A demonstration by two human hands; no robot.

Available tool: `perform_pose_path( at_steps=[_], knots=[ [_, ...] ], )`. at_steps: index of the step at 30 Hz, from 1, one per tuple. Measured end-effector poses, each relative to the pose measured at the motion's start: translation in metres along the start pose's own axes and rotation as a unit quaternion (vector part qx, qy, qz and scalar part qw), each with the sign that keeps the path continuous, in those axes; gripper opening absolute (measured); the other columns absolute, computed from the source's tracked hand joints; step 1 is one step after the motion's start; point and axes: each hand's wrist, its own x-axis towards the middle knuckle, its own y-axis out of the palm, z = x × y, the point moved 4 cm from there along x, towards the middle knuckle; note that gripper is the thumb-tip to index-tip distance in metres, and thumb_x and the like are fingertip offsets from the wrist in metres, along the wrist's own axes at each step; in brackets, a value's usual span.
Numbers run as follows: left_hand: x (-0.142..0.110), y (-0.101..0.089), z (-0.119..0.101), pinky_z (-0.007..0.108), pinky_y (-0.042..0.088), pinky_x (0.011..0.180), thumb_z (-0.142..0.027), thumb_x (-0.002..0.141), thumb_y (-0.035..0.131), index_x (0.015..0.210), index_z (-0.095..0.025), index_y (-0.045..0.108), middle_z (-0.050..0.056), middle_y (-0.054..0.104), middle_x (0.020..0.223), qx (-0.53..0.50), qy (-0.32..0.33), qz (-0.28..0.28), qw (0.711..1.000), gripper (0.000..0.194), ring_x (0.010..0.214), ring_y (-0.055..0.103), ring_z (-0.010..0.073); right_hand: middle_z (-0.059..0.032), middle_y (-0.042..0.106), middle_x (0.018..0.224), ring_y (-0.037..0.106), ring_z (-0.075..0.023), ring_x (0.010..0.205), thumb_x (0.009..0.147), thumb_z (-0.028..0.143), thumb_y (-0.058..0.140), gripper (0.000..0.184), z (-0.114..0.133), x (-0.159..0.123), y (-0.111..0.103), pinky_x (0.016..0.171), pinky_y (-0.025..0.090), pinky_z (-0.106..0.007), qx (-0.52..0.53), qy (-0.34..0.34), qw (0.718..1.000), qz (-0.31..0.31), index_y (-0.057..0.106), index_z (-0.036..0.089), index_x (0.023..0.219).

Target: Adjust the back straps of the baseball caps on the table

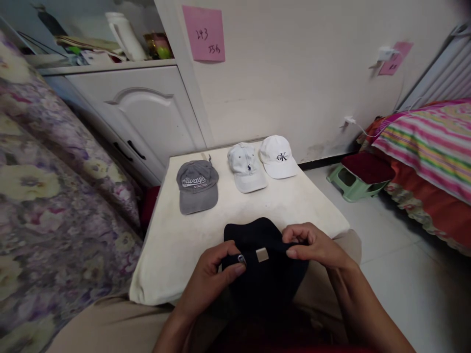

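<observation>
Grey cap (197,186): surface's (172,264) 10 o'clock
Left hand (209,272): pinching dark cap (270,274) at its 9
Pale blue cap (247,169): 12
Dark cap: near edge, 5 o'clock, band running 9-to-3 between hands
White cap (276,156): 1
Right hand (320,246): pinching dark cap's 3

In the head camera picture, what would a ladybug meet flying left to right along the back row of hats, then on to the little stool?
Gray cap → pale blue cap → white cap → green stool

Pale covered table (283,208): 3 caps (199,181), 1 grey, 2 whitish.
</observation>
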Motion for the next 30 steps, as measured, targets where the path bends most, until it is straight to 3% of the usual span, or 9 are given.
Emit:
perform_pose_path(
  at_steps=[4,7,11,17,23,26,30],
  knots=[
    [-0.009,-0.001,-0.006,0.028,0.042,0.075,-0.034,0.087,0.064,0.083,-0.019,0.066,0.004,0.065,0.086,0.033,0.033,0.011,0.999,0.016,0.083,0.058,0.0208,-0.0011,0.066,0.079,0.057,-0.0120,0.068,0.086,0.035,0.071,0.020,0.009,0.002,0.005,0.062,0.041,-0.023,0.008,-0.023,1.000,-0.013,0.062,0.018,0.088],
    [-0.017,-0.001,-0.007,0.027,0.042,0.071,-0.035,0.089,0.061,0.089,-0.021,0.066,0.003,0.065,0.085,0.070,0.019,0.005,0.997,0.015,0.079,0.057,0.0199,-0.0031,0.068,0.084,0.062,-0.0146,0.076,0.087,0.035,0.070,0.020,0.015,0.005,0.010,0.070,0.047,-0.026,0.055,-0.038,0.998,-0.015,0.061,0.017,0.091],
    [-0.021,0.000,-0.007,0.026,0.042,0.070,-0.035,0.086,0.065,0.095,-0.023,0.067,0.002,0.066,0.085,0.110,0.003,-0.029,0.994,0.015,0.079,0.057,0.0201,0.0001,0.067,0.071,0.060,-0.0111,0.062,0.087,0.034,0.070,0.019,0.013,0.010,0.012,0.061,0.045,-0.023,0.048,-0.032,0.997,-0.041,0.064,0.016,0.090],
    [-0.015,0.006,-0.011,0.026,0.041,0.065,-0.040,0.085,0.066,0.084,-0.021,0.066,0.001,0.061,0.075,0.087,-0.011,-0.012,0.996,0.019,0.071,0.053,0.0177,0.0061,0.061,0.052,0.051,-0.0076,0.043,0.087,0.035,0.070,0.020,0.022,0.016,0.016,0.045,0.039,-0.019,0.022,-0.024,0.998,-0.056,0.060,0.017,0.088],
    [-0.014,0.005,-0.022,0.027,0.040,0.069,-0.036,0.088,0.062,0.084,-0.021,0.064,0.001,0.060,0.080,0.084,0.034,-0.038,0.995,0.016,0.076,0.054,0.0178,-0.0032,0.072,0.082,0.065,-0.0109,0.062,0.089,0.033,0.067,0.018,0.046,0.020,0.023,0.058,0.050,-0.023,0.017,-0.053,0.997,-0.050,0.058,0.018,0.090],
    [-0.014,0.006,-0.022,0.025,0.038,0.066,-0.037,0.090,0.060,0.086,-0.021,0.062,0.000,0.058,0.079,0.080,0.025,-0.037,0.996,0.016,0.073,0.051,0.0160,-0.0012,0.070,0.080,0.056,-0.0075,0.053,0.090,0.034,0.066,0.018,0.053,0.023,0.026,0.052,0.044,-0.020,0.008,-0.065,0.997,-0.041,0.058,0.018,0.094],
    [-0.012,0.006,-0.021,0.024,0.036,0.062,-0.037,0.090,0.060,0.086,-0.021,0.059,-0.003,0.054,0.075,0.046,0.013,-0.044,0.998,0.017,0.067,0.047,0.0136,0.0047,0.057,0.063,0.040,-0.0049,0.047,0.089,0.038,0.068,0.022,0.057,0.025,0.027,0.043,0.029,-0.018,-0.048,-0.056,0.995,-0.069,0.064,0.017,0.093]
  ],
)
